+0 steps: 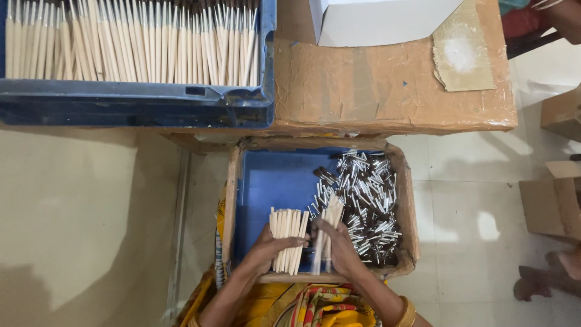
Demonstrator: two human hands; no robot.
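My left hand point(264, 247) grips a flat bundle of cream-coloured slim tubes point(288, 233), held upright over a blue tray in a cardboard box point(231, 200). My right hand point(341, 248) holds a smaller bunch of the same cream tubes point(330, 219) just to the right, touching the edge of a heap of small silver metal pieces point(366, 200) that fills the right half of the box. The two bundles stand side by side, a few centimetres apart.
A large blue crate point(139, 103) packed with several rows of cream tubes sits on a taped cardboard-covered table point(375, 85). A white box point(375, 21) stands at the back. Cardboard boxes point(554, 203) lie on the tiled floor at right, beside another person's foot point(544, 275).
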